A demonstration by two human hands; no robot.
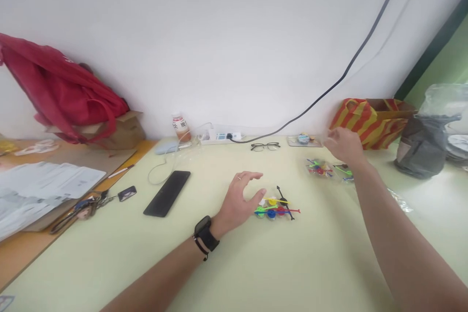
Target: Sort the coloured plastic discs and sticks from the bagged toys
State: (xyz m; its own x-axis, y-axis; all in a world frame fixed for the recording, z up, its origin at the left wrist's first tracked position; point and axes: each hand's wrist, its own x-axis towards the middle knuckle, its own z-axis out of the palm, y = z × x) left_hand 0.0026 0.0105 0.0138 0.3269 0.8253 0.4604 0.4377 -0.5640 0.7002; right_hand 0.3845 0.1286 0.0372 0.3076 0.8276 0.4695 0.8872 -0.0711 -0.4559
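My left hand (239, 202), wearing a ring and a black watch (206, 231), is open above the table, thumb and fingers apart and nothing between them. Just right of its thumb lies a small group of coloured plastic arrow spinners (271, 213) in yellow, green, blue, red, white and black. My right hand (344, 146) reaches to the back right, its fingers bent together. A faint see-through blur shows at its fingertips; what they hold I cannot make out. Close by are a clear bag of coloured spinners (319, 167) and a flat clear packet (304, 140).
Eyeglasses (265, 146), a power strip (221, 138) and a bottle (181, 127) stand along the wall. A black phone (167, 193), keys (87, 204) and papers (47, 190) lie left. A striped bag (373, 124) and a grey bag (420, 148) stand right. A black cable (343, 75) hangs across.
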